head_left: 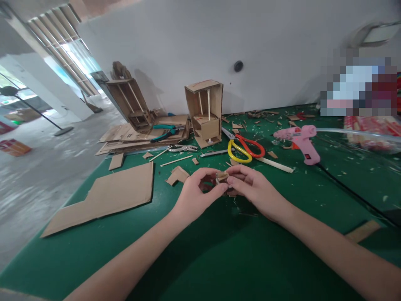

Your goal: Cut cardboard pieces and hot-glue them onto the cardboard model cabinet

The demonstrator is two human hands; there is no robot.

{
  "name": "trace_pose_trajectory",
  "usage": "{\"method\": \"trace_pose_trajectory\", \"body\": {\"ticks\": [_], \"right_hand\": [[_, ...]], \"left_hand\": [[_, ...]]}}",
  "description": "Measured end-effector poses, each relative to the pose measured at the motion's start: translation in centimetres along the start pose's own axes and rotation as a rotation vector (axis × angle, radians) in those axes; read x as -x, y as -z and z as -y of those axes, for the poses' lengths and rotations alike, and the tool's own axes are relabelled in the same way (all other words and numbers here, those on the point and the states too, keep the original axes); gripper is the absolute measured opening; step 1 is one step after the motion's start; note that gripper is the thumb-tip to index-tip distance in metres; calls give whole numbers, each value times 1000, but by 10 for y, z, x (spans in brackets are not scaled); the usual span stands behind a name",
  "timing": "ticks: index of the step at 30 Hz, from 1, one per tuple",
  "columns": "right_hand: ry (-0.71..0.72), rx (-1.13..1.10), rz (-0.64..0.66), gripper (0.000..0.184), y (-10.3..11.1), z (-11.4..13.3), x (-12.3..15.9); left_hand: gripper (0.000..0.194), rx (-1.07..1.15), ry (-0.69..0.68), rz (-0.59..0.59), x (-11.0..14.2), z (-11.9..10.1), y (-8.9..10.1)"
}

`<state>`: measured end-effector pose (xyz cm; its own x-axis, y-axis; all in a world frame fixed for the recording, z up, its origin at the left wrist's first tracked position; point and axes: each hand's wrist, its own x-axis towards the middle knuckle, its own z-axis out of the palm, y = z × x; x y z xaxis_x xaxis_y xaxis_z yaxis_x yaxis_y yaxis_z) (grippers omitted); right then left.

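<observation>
Between my two hands, just above the green table, is a small cardboard piece (222, 176). My left hand (200, 190) pinches it from the left with thumb and fingers. From the other side my right hand (250, 186) grips the same piece, its thumb pressed on top. Fingers cover most of the piece, so its full shape is hidden. Beyond the hands lie scissors (247, 148) with one yellow and one red handle. A bent cardboard scrap (177, 175) rests left of my left hand.
An open cardboard box frame (205, 113) with sticks stands by the wall; another (130, 102) leans at left. Teal-handled pliers (164, 131) sit on stacked cardboard. A pink glue gun (302, 140) with a black cord is at right. A large cardboard sheet (115, 192) lies at left.
</observation>
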<state>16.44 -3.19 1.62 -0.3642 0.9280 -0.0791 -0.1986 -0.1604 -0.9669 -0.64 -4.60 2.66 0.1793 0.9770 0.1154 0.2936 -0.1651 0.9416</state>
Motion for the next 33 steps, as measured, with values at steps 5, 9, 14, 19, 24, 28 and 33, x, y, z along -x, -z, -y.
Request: {"method": "trace_pose_trajectory", "body": {"ticks": [5, 9, 14, 19, 24, 28, 33], "right_hand": [[-11, -79, 4, 20, 3, -2, -1], [0, 44, -73, 17, 4, -1, -3], [93, 182, -183, 17, 8, 2, -4], [304, 159, -463, 15, 24, 19, -9], [475, 15, -746, 8, 52, 34, -21], [523, 9, -807, 3, 64, 36, -24], [343, 461, -507, 20, 48, 34, -10]], "left_hand": [[34, 213, 75, -15, -2, 3, 0], [29, 503, 187, 48, -2, 2, -1], [20, 796, 344, 98, -2, -1, 1], [18, 959, 441, 102, -3, -2, 7], [21, 1020, 464, 111, -5, -1, 13], [21, 980, 462, 82, -8, 0, 17], [26, 824, 341, 3, -10, 1, 19]]}}
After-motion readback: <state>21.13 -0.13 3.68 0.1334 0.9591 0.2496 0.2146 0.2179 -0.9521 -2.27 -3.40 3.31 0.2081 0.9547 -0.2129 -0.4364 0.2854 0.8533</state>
